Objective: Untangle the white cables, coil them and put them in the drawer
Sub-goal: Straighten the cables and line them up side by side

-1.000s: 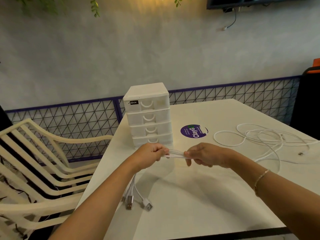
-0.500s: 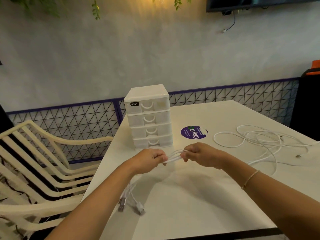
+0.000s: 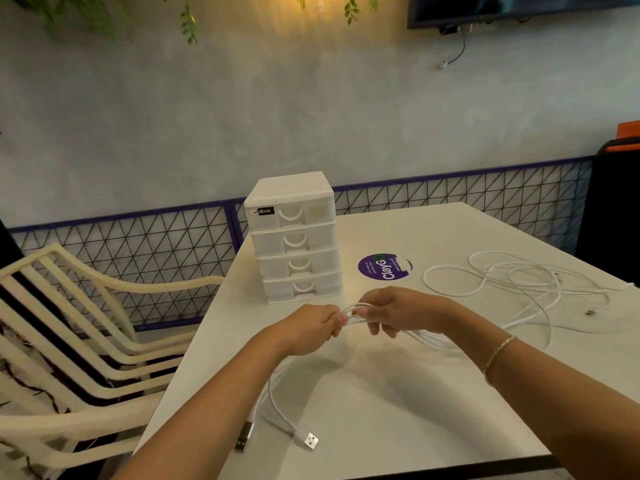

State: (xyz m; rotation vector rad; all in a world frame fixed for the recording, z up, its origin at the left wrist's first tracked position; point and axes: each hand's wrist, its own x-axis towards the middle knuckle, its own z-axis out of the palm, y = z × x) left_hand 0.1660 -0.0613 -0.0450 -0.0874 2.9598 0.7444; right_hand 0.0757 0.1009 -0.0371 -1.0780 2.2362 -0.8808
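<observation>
White plastic drawer unit (image 3: pixel 294 237) stands on the counter (image 3: pixel 398 410), its 4 drawers closed. In front, the left hand (image 3: pixel 308 329) and right hand (image 3: pixel 398 311) both grip bundled cable strands (image 3: pixel 351 315); looser white cables (image 3: pixel 512 282) sprawl rightward.

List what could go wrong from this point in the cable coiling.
1. Both the left hand and the right hand grip the same strands, and the loose pile of white cables trails from them; pulling may tighten the tangle.
2. The USB plugs hang near the table edge and may drag off or snag.
3. All four drawers of the drawer unit look closed, so one hand must let go and the coil may spring apart.
</observation>
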